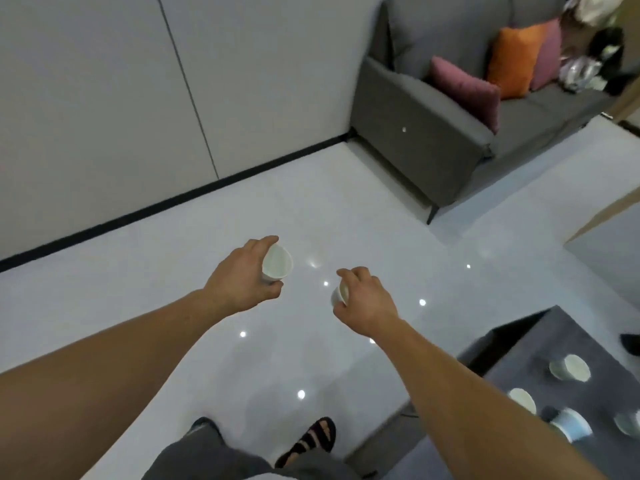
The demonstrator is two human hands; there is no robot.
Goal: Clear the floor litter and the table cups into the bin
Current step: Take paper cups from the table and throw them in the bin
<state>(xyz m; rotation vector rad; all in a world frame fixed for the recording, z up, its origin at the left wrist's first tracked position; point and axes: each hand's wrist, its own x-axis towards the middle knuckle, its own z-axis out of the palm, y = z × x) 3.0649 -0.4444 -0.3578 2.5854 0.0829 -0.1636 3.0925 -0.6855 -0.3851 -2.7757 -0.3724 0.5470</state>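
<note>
Both bare arms reach forward over the glossy pale floor [156, 296]; the left hand [242, 282] curls its fingers and thumb round a white paper cup [277, 263], which is tipped so that its open mouth faces up and to the right; the right hand [367, 299] grips a second white cup [339, 294] from above, fingers wrapped over it so that only the rim and a sliver of wall show at the left of the palm; the two hands are near each other but apart, both held in the air above the floor; at the lower right stands a dark grey table [533, 344], and on it are four more cups, all blurred: a far white cup [569, 367], a middle white cup [523, 400] nearer the table's left edge, a pale blue cup [571, 426] just beside it, and an edge cup [628, 422] cut off by the frame; a grey sofa [433, 143] sits in the corner against the wall, carrying a purple cushion [467, 90], an orange cushion [516, 60] and a pink cushion [549, 53]; below, a foot in a black sandal [315, 438] stands on the floor.
</note>
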